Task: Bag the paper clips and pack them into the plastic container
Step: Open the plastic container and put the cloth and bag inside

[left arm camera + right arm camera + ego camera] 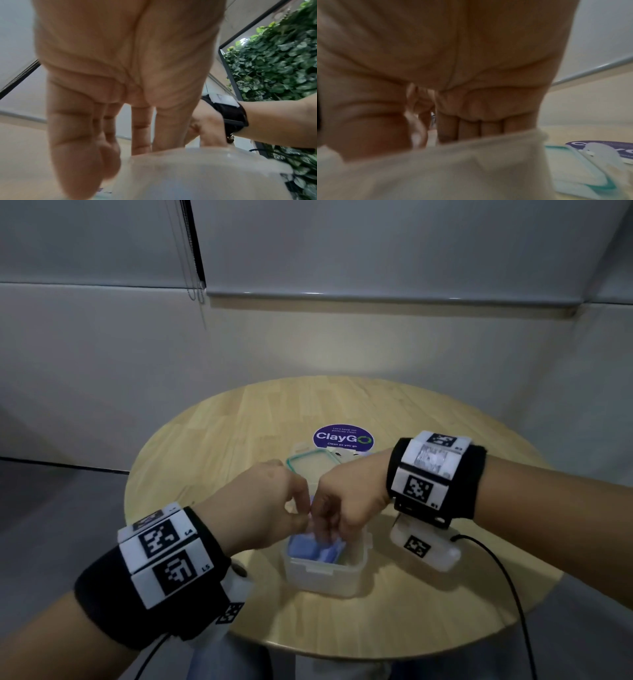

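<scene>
A clear plastic container (325,575) stands open on the round wooden table (219,440), with blue packets (305,549) inside. Both hands meet just above its far rim. My left hand (301,517) and right hand (325,525) have their fingers curled down and pinch a small clear bag (313,529) between them, over the container's mouth. The bag's contents are blurred. In the left wrist view my left hand (120,135) reaches down behind the container wall (197,169). In the right wrist view my right hand (433,128) is curled above the container rim (453,169), and a pale bit of bag (417,129) shows by the thumb.
The container's lid (313,462), edged with a teal seal, lies flat just behind the hands. A round purple ClayGo sticker (343,437) is on the table behind it. A black cable (507,577) runs from the right wrist over the table's right edge. A wall stands behind the table.
</scene>
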`<state>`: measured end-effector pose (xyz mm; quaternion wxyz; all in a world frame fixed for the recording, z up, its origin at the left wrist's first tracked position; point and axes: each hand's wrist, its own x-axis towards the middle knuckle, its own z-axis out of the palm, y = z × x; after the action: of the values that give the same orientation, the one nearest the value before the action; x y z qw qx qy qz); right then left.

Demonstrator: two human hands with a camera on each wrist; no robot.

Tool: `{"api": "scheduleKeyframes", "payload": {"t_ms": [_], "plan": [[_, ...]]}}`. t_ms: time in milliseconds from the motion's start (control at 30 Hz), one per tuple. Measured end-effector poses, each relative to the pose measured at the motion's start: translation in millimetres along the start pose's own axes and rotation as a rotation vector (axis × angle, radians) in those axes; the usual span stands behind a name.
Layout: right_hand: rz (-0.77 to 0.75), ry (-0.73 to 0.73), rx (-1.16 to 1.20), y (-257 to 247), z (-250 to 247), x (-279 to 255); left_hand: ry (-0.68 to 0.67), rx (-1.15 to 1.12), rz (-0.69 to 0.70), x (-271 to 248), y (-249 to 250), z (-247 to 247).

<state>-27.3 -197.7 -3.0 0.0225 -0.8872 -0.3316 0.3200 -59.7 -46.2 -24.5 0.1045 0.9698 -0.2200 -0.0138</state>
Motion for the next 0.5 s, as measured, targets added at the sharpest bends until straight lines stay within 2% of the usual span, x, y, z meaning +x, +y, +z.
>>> {"api": "scheduleKeyframes", "payload": {"t_ms": [67,233,400,433,500], "plan": [[0.021,-0.017,0.005,-4,-3,-5,-0.023,0.006,-0.021,2,-5,0],[0.031,0.047,-0.092,-15,10,-13,0.038,0.031,-0.015,16,-23,-1],[0.017,0.033,-0.251,-15,18,-10,0.147,-0.100,0.153,0,-21,-9],[0.004,0.048,-0.258,-14,19,-9,0.116,-0.128,0.178,-8,-17,-13],[-0.016,0.078,-0.218,-13,19,-8,-0.002,-0.086,0.138,-22,-9,-15]]}}
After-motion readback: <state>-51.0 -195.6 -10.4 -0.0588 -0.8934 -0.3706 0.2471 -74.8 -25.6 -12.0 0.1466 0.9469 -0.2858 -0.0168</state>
